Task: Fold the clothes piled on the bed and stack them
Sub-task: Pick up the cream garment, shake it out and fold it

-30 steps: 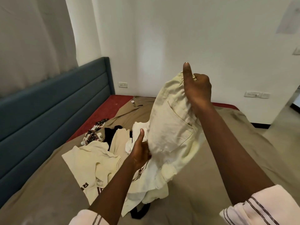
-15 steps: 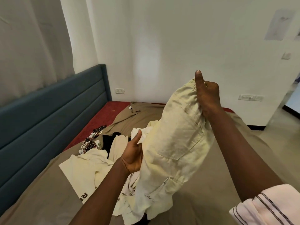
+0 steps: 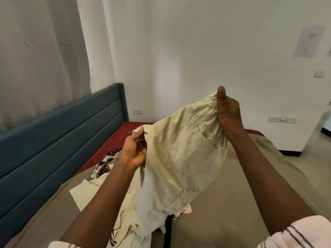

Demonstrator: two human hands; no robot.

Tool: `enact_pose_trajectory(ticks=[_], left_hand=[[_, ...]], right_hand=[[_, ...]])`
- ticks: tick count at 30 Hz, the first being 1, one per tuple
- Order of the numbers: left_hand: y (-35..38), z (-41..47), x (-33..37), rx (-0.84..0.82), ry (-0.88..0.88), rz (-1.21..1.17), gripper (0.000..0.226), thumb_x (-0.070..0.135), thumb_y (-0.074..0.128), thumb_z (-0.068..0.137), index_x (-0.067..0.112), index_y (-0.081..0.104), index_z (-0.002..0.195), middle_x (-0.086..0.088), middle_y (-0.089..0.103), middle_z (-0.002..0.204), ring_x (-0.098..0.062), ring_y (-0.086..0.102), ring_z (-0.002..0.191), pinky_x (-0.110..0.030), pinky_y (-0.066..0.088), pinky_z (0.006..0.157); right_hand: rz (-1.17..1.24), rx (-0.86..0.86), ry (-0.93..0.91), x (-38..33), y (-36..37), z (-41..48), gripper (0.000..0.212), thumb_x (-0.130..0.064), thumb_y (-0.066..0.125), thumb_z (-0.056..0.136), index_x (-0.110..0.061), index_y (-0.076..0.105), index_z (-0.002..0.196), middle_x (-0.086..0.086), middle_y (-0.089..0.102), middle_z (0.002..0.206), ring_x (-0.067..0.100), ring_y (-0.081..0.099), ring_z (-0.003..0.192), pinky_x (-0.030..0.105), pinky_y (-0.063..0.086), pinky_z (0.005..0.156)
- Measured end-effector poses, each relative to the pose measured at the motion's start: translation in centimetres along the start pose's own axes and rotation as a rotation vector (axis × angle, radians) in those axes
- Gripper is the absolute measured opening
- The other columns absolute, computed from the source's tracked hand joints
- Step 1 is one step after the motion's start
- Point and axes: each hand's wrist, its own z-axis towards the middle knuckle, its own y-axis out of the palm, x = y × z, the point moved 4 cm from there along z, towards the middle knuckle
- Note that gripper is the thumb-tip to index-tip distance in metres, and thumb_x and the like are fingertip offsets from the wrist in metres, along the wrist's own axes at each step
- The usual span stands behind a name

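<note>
I hold cream trousers (image 3: 180,158) up in the air over the bed, a back pocket facing me. My right hand (image 3: 228,115) grips the gathered waistband at the top right, thumb pointing up. My left hand (image 3: 134,149) pinches the waistband's other end, lower and to the left. The legs hang down onto the pile of clothes (image 3: 125,212) below, which holds cream and white garments and something black. My left forearm hides part of the pile.
The bed (image 3: 241,203) has a tan cover over a red sheet (image 3: 111,144). A blue padded headboard (image 3: 62,133) runs along the left. A dark floral garment (image 3: 105,163) lies near the headboard. White wall behind, tiled floor at right.
My left hand has risen from the pile and taken hold of the waistband's left end. The trousers have spread wider between both hands, and my view has tilted upward.
</note>
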Motion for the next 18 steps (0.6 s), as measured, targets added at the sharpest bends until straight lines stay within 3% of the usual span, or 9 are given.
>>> enact_pose_trajectory(ticks=[4,7,11,14,16,18], left_hand=[[4.4,-3.1,5.8,-0.106,0.145,0.159,0.031,0.035,0.053,0.106,0.008,0.066,0.104,-0.004,0.073,0.078,-0.013,0.07,0.068,-0.028,0.06,0.06],[5.9,-4.7,6.1,-0.112,0.11,0.28,0.036,0.03,0.065,0.1,0.008,0.063,0.13,-0.012,0.078,0.101,-0.022,0.076,0.082,-0.038,0.065,0.071],[5.1,-5.4,5.6,0.113,0.056,0.295,0.034,0.02,0.08,0.088,0.0,0.072,0.114,-0.007,0.072,0.072,-0.017,0.065,0.065,-0.036,0.062,0.071],[4.0,-6.0,5.2,0.197,0.187,0.405,0.041,0.029,0.083,0.084,-0.002,0.073,0.109,-0.002,0.062,0.064,-0.009,0.053,0.051,-0.023,0.051,0.048],[4.1,-7.1,3.3,0.142,0.179,0.39,0.042,0.032,0.079,0.087,0.002,0.073,0.114,-0.005,0.071,0.078,-0.013,0.063,0.066,-0.029,0.057,0.061],[4.5,-7.8,0.8,0.067,0.058,0.359,0.038,0.034,0.076,0.09,0.006,0.073,0.115,-0.01,0.075,0.095,-0.022,0.069,0.085,-0.036,0.059,0.076]], right_hand=[[0.029,0.118,-0.124,-2.8,-0.8,1.7,0.054,-0.049,0.044,0.108,-0.024,0.027,0.063,-0.014,0.027,0.053,0.005,0.026,0.055,0.023,0.03,0.055],[-0.09,0.182,-0.182,-4.2,-1.2,3.6,0.059,-0.059,0.044,0.105,-0.021,0.029,0.063,-0.01,0.03,0.052,0.008,0.029,0.054,0.031,0.03,0.058],[-0.27,0.138,-0.249,-4.7,-1.4,4.3,0.069,-0.067,0.043,0.101,-0.005,0.043,0.07,0.002,0.042,0.058,0.02,0.042,0.06,0.037,0.035,0.061],[-0.329,0.205,-0.227,-5.4,-2.2,4.5,0.068,-0.068,0.043,0.101,-0.008,0.04,0.068,0.004,0.044,0.058,0.035,0.047,0.068,0.038,0.033,0.062],[-0.354,0.191,-0.184,-5.6,-2.2,4.4,0.067,-0.068,0.041,0.101,-0.011,0.036,0.066,0.003,0.043,0.058,0.039,0.048,0.07,0.036,0.031,0.064],[-0.367,0.181,-0.205,-5.9,-1.8,4.2,0.066,-0.067,0.041,0.101,-0.011,0.035,0.066,0.003,0.043,0.057,0.039,0.048,0.069,0.035,0.029,0.064]])
